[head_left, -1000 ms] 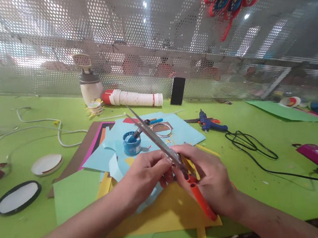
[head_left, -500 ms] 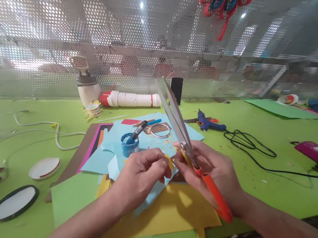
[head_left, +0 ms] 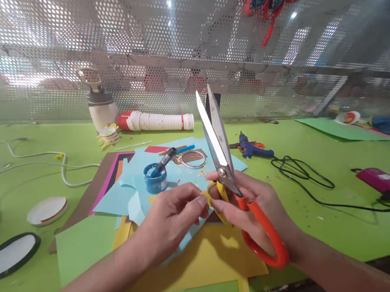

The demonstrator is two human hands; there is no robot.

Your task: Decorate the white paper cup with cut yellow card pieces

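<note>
Large scissors (head_left: 217, 148) with orange handles rest in my right hand (head_left: 265, 203), blades pointing up and slightly apart. The same hand's thumb and fingertips pinch a small curled piece of yellow paper (head_left: 221, 192). Just left of it, my left hand (head_left: 173, 216) is closed, its thumb and index finger pinching the yellow paper's left end. Below both hands lies a yellow sheet (head_left: 196, 268) on light blue and green sheets. Behind my left hand stands a blue paint jar (head_left: 157, 183), with a black marker-like stick (head_left: 166, 158) leaning across its mouth.
Behind the jar lie a tape-like ring (head_left: 193, 166) and a blue pen (head_left: 185, 148). A blue glue gun (head_left: 255, 151) with its black cord is on the right, near a magenta device (head_left: 388, 182). A white ribbed tube (head_left: 159, 121) and a bottle (head_left: 102, 111) stand along the perforated screen.
The scissors have turned in my right hand, so the blades stand more upright and the orange handle loop shows wider. More of the curled yellow paper is visible. The view has shifted slightly.
</note>
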